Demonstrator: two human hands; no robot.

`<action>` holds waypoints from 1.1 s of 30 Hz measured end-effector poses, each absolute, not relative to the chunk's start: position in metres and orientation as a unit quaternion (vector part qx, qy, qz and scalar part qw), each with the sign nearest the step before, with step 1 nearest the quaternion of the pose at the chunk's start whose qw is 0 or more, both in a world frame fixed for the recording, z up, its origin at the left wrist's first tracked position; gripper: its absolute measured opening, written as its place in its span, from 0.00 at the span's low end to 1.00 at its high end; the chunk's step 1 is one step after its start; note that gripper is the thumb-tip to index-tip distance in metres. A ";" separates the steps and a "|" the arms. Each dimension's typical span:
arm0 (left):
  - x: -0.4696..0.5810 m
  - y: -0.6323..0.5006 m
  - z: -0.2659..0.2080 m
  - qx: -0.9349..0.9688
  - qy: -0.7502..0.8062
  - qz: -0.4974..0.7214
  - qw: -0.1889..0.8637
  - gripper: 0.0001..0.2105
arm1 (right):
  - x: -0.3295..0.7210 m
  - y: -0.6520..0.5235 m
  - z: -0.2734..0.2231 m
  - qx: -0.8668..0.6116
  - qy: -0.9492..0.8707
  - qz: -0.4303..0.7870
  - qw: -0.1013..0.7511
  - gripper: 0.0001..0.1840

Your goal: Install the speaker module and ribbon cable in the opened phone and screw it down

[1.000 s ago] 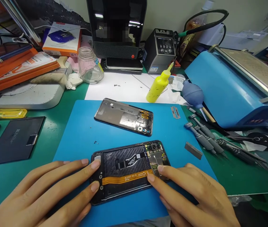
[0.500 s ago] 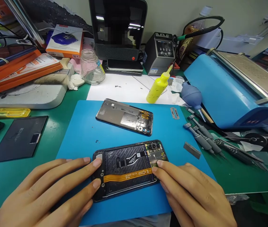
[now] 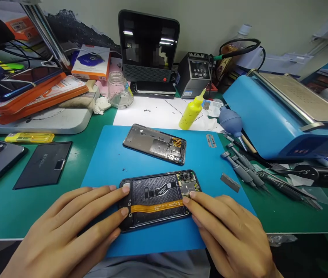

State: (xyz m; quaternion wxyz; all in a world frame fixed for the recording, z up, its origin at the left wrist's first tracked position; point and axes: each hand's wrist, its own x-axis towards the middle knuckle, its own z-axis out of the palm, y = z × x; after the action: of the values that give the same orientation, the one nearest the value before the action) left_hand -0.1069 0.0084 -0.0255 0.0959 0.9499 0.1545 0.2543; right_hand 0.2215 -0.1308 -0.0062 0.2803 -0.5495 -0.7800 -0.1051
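Observation:
An opened phone (image 3: 168, 216) lies on the blue mat, its circuit board (image 3: 190, 186) and camera modules bare at the right end. Across its battery bay runs an orange flex cable (image 3: 155, 207) with a white arrow. Above the cable sits a shorter black flex cable (image 3: 159, 191). My left hand (image 3: 77, 227) holds the phone's left end, two fingertips on its face and the thumb low at the side. With fingers pressed together, my right hand (image 3: 227, 227) touches the right end of the orange cable and the board's lower edge. What lies under those fingertips is hidden.
Behind the phone lies a detached back cover (image 3: 155, 144). A black battery-like panel (image 3: 44, 164) is at left. To the right are a metal strip (image 3: 230, 182), a razor blade (image 3: 210, 141), several screwdrivers (image 3: 242, 170) and a blue machine (image 3: 265, 116). A yellow bottle (image 3: 191, 112) stands behind.
The camera view has shifted, so the whole scene sits a little differently in the frame. Both hands keep their places on the phone, with right fingertips still at the orange cable's end.

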 end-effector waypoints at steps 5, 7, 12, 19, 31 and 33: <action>-0.101 0.010 -0.022 0.948 0.161 0.260 0.083 0.14 | 0.221 -0.129 -0.005 -0.535 -0.789 -0.116 0.279 0.18; -0.098 0.011 -0.019 0.947 0.158 0.267 0.081 0.13 | 0.222 -0.129 -0.004 -0.532 -0.788 -0.110 0.290 0.18; -0.096 0.012 -0.013 0.954 0.155 0.248 0.071 0.16 | 0.223 -0.126 -0.005 -0.540 -0.778 -0.102 0.304 0.15; -0.088 0.013 -0.001 0.963 0.137 0.231 0.013 0.13 | 0.222 -0.125 -0.007 -0.537 -0.778 -0.115 0.304 0.16; -0.085 0.019 0.009 0.973 0.119 0.198 -0.005 0.16 | 0.222 -0.126 -0.007 -0.541 -0.774 -0.121 0.305 0.15; -0.083 0.019 0.011 0.973 0.115 0.198 -0.015 0.15 | 0.222 -0.125 -0.006 -0.543 -0.773 -0.121 0.305 0.15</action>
State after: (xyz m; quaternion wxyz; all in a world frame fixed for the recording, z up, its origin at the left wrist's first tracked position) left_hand -0.0833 0.0191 0.0108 -0.0155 0.9732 0.1152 0.1985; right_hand 0.2217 -0.1253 -0.0064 0.3053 -0.5434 -0.7726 -0.1208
